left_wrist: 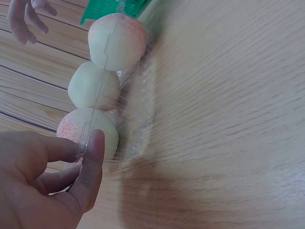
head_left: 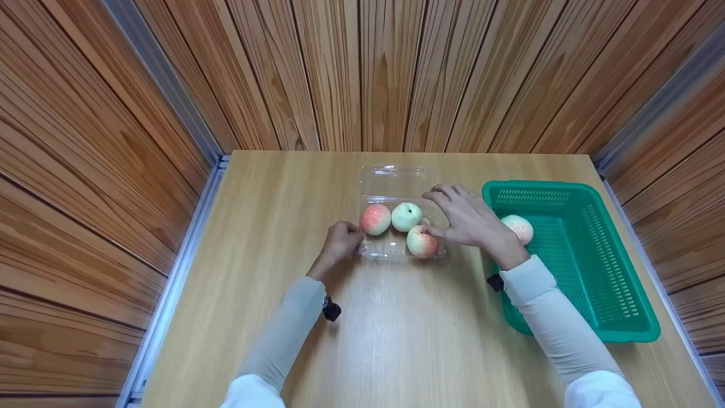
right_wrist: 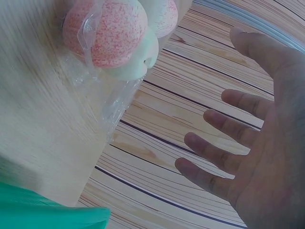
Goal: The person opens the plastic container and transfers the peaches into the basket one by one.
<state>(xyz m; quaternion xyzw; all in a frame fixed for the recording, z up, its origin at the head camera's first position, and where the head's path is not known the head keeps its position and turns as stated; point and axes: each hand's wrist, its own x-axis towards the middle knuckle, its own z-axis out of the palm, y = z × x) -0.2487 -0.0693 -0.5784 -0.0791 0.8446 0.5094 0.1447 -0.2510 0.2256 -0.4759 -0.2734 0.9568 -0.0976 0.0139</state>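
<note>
A clear plastic clamshell box (head_left: 385, 247) lies with its lid laid back at the middle of the table. Three peaches are in it: a red-blushed one (head_left: 375, 219) at left, a pale one (head_left: 406, 216) in the middle and another blushed peach (head_left: 422, 242) at front right. Thumb and finger of my left hand (left_wrist: 52, 176) pinch the box's thin rim beside the left peach. Over the box's right side hovers my right hand (head_left: 467, 218), fingers spread and palm bare in the right wrist view, its thumb overlapping the front peach in the head view.
To the right stands a green plastic basket (head_left: 620, 243) with one pale pink peach (head_left: 518, 228) in its left part, partly behind my right wrist. Wood-plank walls (head_left: 385, 73) with metal corner posts enclose the table (head_left: 272, 198) at the back and sides.
</note>
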